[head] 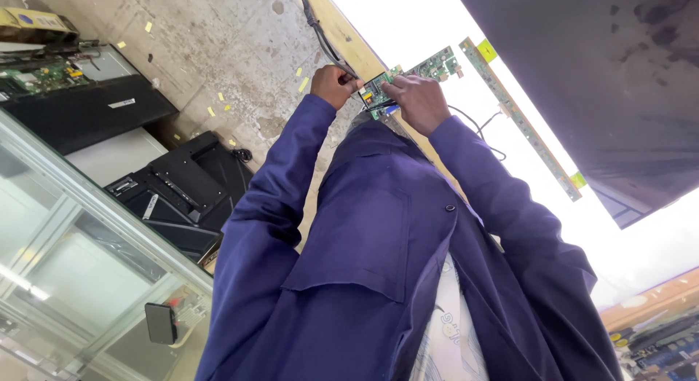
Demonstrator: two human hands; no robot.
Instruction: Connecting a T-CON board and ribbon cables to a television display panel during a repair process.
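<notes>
Two hands are meeting at the far middle of the scene, both coming out of dark blue cloth sleeves. The left hand point(335, 84) is curling into a tight fist around a slim dark tool point(352, 80), whose tip is pointing right at the board; what kind of tool it is cannot be told. The right hand point(418, 102) is lying over a small green circuit board point(373, 97), its fingers bent down and pinching the board's edge, so the board is sitting between the two hands, touching both.

Just to the right and farther off, one more green circuit board point(438, 63) is showing, flat and studded with small parts. Both are lying over a bright white panel point(437, 17), smooth and glowing. One long narrow strip board point(521, 122) is running slantwise across that panel to the right, with two yellow-green tags, one at each end. One thin black cable point(477, 124) is looping beside the right wrist.

To the left, a rough grey concrete floor point(218, 38) is carrying several small yellow scraps. One black moulded plastic housing point(186, 184) is resting there, and a glass-fronted cabinet point(80, 257) is filling the near left corner.
</notes>
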